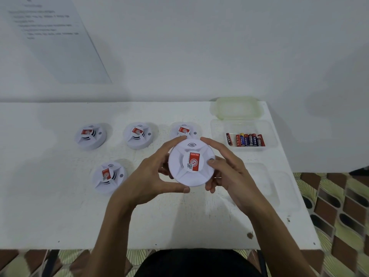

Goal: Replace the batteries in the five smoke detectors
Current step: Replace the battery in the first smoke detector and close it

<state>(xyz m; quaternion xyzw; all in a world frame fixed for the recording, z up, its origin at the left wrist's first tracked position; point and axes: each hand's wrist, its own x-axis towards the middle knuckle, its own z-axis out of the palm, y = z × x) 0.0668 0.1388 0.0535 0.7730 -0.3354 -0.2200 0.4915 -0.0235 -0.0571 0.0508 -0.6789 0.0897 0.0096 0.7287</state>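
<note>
Both hands hold one smoke detector (191, 162) raised above the white worktop (60, 216), front face up, red label visible on its centre. Left hand (151, 176) curls around the left rim, thumb at the near edge, fingertips at the far edge. Right hand (227, 170) wraps the right rim, thumb pressing on the top face near the edge, fingers underneath. Neither hand is fully closed; both clamp the disc by its edge.

Four other detectors lie on the worktop: three in a far row, left (90, 136), middle (138, 135), right (184, 131), the last partly hidden behind the held one; a fourth (109, 176) sits nearer, left of the hands.

Right side: clear tray (217, 128) with batteries (246, 139) lined up in it. A greenish container (236, 107) sits behind the tray, against the wall. Printed sheet (58, 37) on the wall, text blurred.
</note>
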